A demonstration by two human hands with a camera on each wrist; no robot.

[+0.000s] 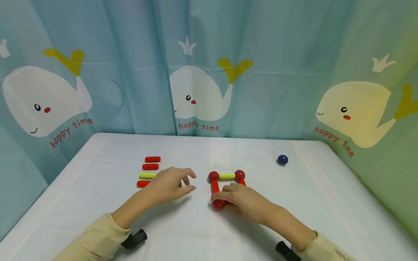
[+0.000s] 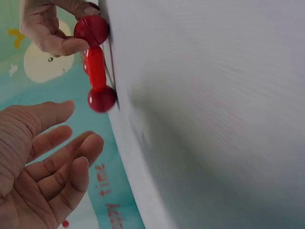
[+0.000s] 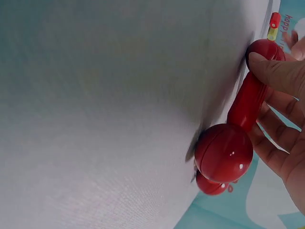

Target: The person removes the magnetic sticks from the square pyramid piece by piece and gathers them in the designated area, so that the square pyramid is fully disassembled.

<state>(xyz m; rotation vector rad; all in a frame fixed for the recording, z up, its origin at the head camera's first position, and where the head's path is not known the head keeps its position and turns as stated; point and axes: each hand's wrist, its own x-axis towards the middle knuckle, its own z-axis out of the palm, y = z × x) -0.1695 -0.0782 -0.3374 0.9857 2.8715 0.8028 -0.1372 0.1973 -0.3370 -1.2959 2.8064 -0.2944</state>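
Observation:
My right hand (image 1: 243,201) pinches a red ball (image 1: 218,204) at the near left corner of a four-sided figure made of balls and sticks. The thumb (image 3: 274,71) presses that ball in the right wrist view. Two more red balls (image 1: 213,176) form the far corners, joined by a yellow-green stick (image 1: 226,176). A red stick (image 1: 215,186) runs along the left side. The near side, a red stick (image 3: 245,102) ending in another red ball (image 3: 224,152), is mostly hidden by the hand in the head view. My left hand (image 1: 171,184) hovers left of the figure, fingers relaxed, holding nothing.
Left of the figure lie several loose sticks in a column: red sticks (image 1: 152,159) and a yellow-green stick (image 1: 147,175), partly behind the left hand. A dark blue ball (image 1: 282,160) sits at the back right of the white table (image 1: 183,239). A whale-print curtain (image 1: 277,101) hangs behind.

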